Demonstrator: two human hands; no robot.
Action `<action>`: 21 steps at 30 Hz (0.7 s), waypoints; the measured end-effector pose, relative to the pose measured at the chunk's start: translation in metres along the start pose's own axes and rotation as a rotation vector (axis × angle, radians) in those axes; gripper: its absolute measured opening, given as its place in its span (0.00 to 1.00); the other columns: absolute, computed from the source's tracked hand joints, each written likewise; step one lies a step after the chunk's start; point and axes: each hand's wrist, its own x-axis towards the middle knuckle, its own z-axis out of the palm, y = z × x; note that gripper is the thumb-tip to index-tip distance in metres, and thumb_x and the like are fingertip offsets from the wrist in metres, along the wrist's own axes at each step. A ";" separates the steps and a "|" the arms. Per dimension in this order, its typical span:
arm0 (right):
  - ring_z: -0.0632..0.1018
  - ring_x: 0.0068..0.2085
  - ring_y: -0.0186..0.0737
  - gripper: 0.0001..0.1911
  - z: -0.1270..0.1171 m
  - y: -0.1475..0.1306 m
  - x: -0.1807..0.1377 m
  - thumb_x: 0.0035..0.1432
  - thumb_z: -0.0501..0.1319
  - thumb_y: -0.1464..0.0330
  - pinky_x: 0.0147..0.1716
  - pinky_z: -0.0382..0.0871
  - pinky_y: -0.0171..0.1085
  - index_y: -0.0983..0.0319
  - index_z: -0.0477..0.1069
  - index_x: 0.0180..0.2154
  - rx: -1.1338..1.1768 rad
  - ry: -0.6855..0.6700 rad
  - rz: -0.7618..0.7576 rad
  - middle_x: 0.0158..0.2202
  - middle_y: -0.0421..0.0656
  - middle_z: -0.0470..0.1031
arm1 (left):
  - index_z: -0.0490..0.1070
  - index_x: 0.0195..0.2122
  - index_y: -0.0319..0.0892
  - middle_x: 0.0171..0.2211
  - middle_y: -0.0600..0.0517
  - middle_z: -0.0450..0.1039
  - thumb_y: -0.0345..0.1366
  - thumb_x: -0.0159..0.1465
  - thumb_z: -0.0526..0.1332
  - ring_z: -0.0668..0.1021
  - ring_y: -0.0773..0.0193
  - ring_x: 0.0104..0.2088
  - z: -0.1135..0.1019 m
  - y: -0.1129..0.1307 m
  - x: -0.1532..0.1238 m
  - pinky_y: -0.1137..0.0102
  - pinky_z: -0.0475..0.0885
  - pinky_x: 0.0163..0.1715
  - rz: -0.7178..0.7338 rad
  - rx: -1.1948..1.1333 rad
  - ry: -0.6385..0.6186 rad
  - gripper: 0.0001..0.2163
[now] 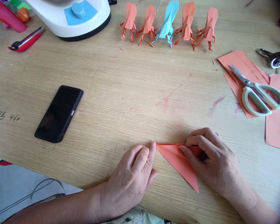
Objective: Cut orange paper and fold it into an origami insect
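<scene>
Item under hand: a folded orange paper [180, 162], a flat triangle lying on the wooden worktop [121, 84] close to the near edge, right of centre, its long point directed at that edge.

Left hand [130, 178]: fingers closed up side by side, forefinger tip pressing down on the paper's left point; nothing is clasped.

Right hand [216, 161]: thumb and forefinger pinched together on the paper's upper fold, covering its right end.

Left of the hands, well apart, a black phone [58, 114] lies face up (screen dark).

Along the far edge stands a row of folded paper figures: four orange figures [188, 21] and one light blue figure [168, 22] in the middle.

Far left corner: a white appliance base [67, 21] with a blue knob, and near it a red utility knife [26, 39].

Right edge: scissors [259, 93] with pale handles rest on cut orange sheets [241, 67]. Beyond them lies a metal tool [273, 58], kind not determinable.
</scene>
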 end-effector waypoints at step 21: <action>0.71 0.33 0.36 0.05 0.001 -0.005 0.002 0.64 0.59 0.73 0.33 0.66 0.39 0.61 0.66 0.33 -0.047 0.026 0.028 0.35 0.43 0.68 | 0.60 0.64 0.20 0.57 0.39 0.72 0.35 0.74 0.47 0.74 0.53 0.51 0.000 0.004 -0.003 0.60 0.72 0.52 -0.052 0.032 -0.146 0.24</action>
